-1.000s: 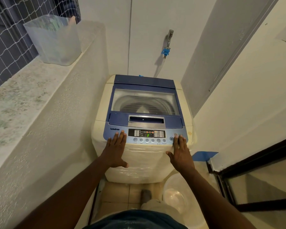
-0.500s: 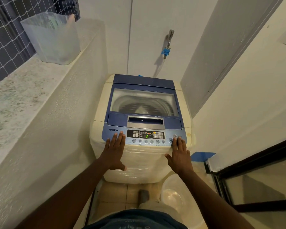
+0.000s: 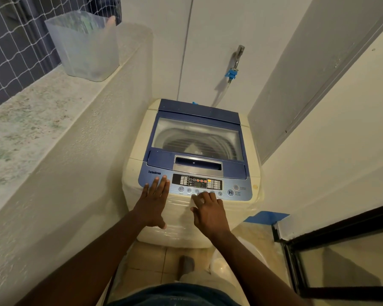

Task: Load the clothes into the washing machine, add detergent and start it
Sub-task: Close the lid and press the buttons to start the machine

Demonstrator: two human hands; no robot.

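A cream top-loading washing machine (image 3: 137, 164) stands in the corner, its blue lid (image 3: 197, 120) closed. Through the lid's window I see the drum and a pale bit of clothing (image 3: 191, 149). The control panel (image 3: 197, 184) runs along the front edge, with red lights lit on its display. My left hand (image 3: 153, 202) lies flat with fingers spread on the panel's left end. My right hand (image 3: 207, 212) holds nothing, its fingertips on the row of round buttons under the display. The start/pause button (image 3: 230, 192) lies uncovered to the right of that hand.
A clear plastic bin (image 3: 84, 45) sits on the stone ledge (image 3: 31, 111) at the left, in front of netting. A tap with a blue hose fitting (image 3: 231, 74) is on the back wall. A pale basin (image 3: 234, 261) lies on the floor under my right arm. A black-framed glass door (image 3: 341, 239) is at right.
My right hand has moved left from the start/pause and power buttons to the middle buttons. The display changed from a green figure to several red lights. My left hand stayed put.
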